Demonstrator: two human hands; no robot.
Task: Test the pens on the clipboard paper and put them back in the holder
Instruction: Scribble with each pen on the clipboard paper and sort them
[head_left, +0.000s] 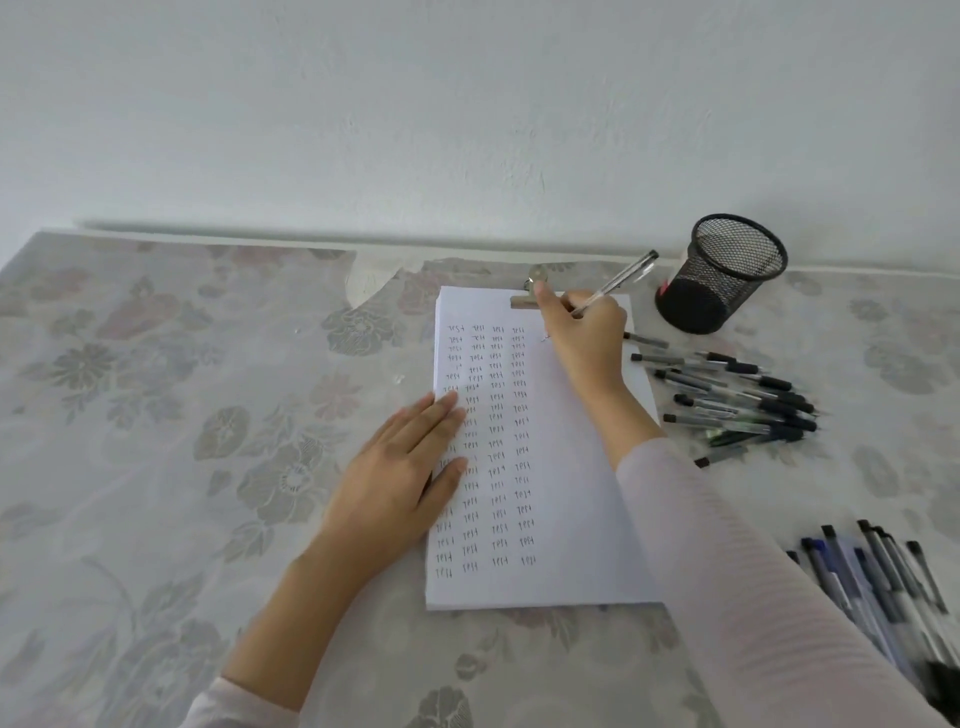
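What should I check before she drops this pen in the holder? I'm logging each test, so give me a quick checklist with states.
1. Pen gripped in the right hand: ok.
2. Left hand steadying the paper: ok.
3. Fresh mark from this pen on the page: cannot tell, the hand covers the tip.
4. Free space on the sheet, right of the four filled columns: ok.
5. Mesh holder upright with its mouth open: ok.
6. Pen capped or tip retracted: cannot tell.
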